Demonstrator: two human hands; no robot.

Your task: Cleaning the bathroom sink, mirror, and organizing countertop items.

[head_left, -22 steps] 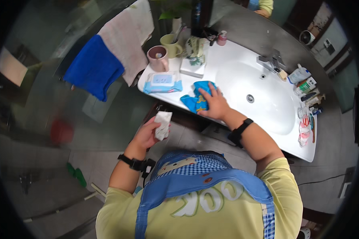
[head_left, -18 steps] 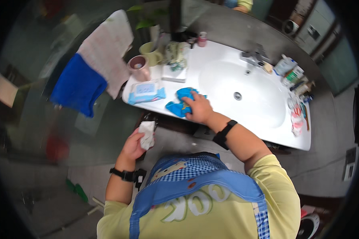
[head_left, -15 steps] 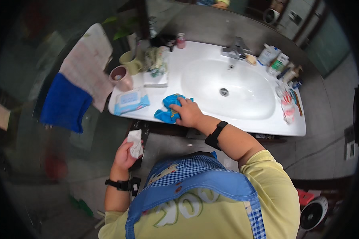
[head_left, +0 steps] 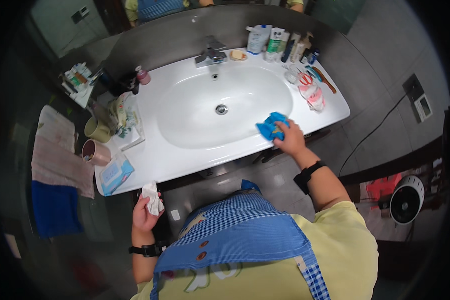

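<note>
The right hand [head_left: 291,140] has its grip bunched over a crumpled bright-blue fabric cloth [head_left: 271,127], pressed at the front right rim of a glossy white washbasin surface [head_left: 147,167]; half a second ago both were left of the bowl. The left hand [head_left: 144,216] holds, as before, a wadded white tissue-like piece [head_left: 152,197], off the surface's front edge. Fingers cover part of the cloth's yellow pattern, and the wad's underside is hidden. A flat light-blue-and-white wipes pack [head_left: 116,175] and an upright green-and-white plastic tube [head_left: 273,45] carry print too small to read. The blue checked apron [head_left: 235,240] hides part of the shirt's large pale lettering.
</note>
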